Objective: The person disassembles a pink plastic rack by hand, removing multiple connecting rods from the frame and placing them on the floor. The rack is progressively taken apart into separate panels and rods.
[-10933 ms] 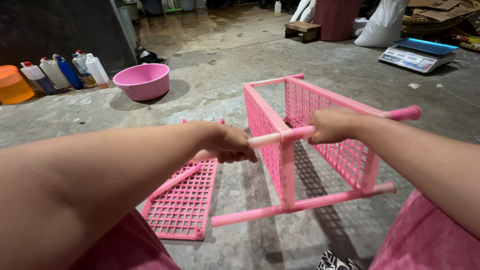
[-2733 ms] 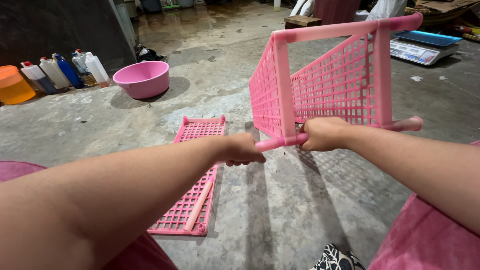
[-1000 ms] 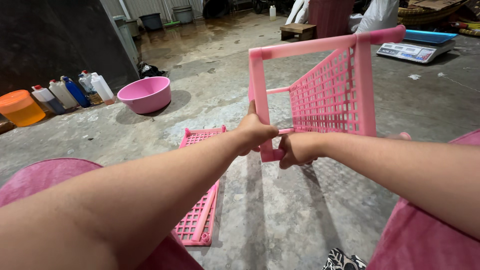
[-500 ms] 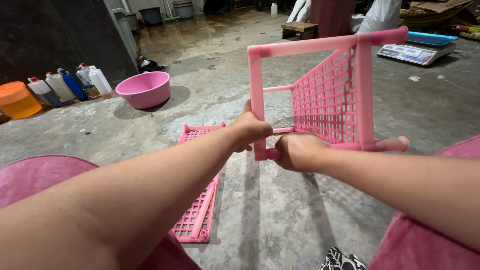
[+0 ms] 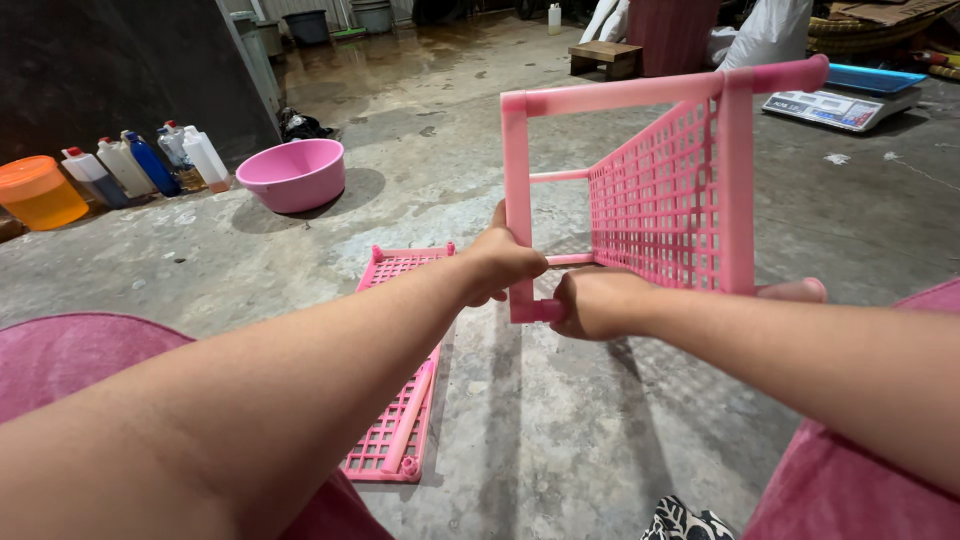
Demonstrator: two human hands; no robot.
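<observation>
I hold a pink plastic rack frame point(image 5: 660, 190) with lattice panels upright in front of me, above the concrete floor. My left hand point(image 5: 500, 262) grips its near vertical post close to the lower corner. My right hand point(image 5: 592, 302) is closed around the bottom rail right beside that corner. A separate pink lattice shelf panel point(image 5: 400, 400) lies flat on the floor under my left forearm, with a loose pink tube resting on it.
A pink basin point(image 5: 295, 174) sits on the floor at the left. Several plastic bottles point(image 5: 150, 160) and an orange container point(image 5: 40, 190) line the dark wall. A weighing scale point(image 5: 840, 100), a wooden block point(image 5: 605, 55) and white sacks stand at the back right.
The frame has been lifted from lying on the floor and turned upright. Over the last second both hands shifted down to its near lower corner, the right hand sliding in along the bottom rail.
</observation>
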